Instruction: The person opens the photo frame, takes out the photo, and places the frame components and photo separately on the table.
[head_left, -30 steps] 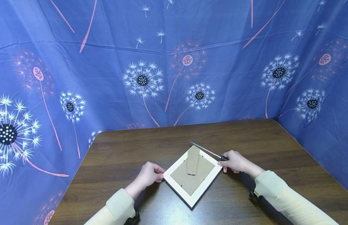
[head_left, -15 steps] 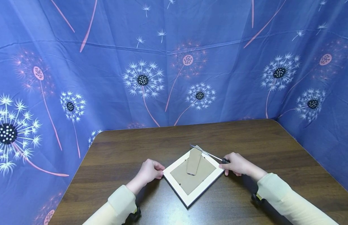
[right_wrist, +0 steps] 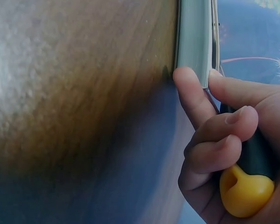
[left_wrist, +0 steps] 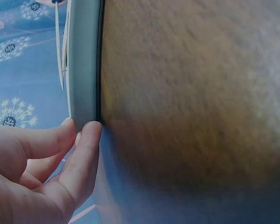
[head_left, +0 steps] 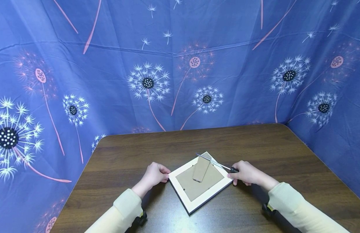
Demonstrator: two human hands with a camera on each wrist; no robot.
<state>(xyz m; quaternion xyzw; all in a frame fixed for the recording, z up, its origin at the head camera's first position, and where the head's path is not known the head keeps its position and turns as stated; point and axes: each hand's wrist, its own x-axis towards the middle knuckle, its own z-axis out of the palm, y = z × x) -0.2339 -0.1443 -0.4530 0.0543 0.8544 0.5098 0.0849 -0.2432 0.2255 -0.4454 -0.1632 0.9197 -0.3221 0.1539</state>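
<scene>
A picture frame [head_left: 194, 204] lies face down, turned cornerwise, its pale border around a brown backing board [head_left: 190, 187]. A cardboard stand leg [head_left: 201, 170] lies across the backing. My left hand [head_left: 153, 174] pinches the left corner between thumb and fingers; the frame's greenish-grey edge [left_wrist: 84, 60] shows in the left wrist view. At the right corner, my right hand [head_left: 246, 173] pinches the frame with thumb and index finger. Its other fingers curl round the black and yellow handle of a screwdriver [right_wrist: 247, 193]. The screwdriver's thin shaft [head_left: 220, 164] extends over the frame's far corner.
A dark wood table [head_left: 133, 152] lies under both hands. Blue cloth [head_left: 110, 81] with a dandelion print hangs behind the table and along its sides. Light reflects off the tabletop near the front edge.
Both hands have turned the frame slightly clockwise: its far corner went right, its near corner left. The right hand came a little nearer, and the screwdriver shaft now crosses over the stand leg.
</scene>
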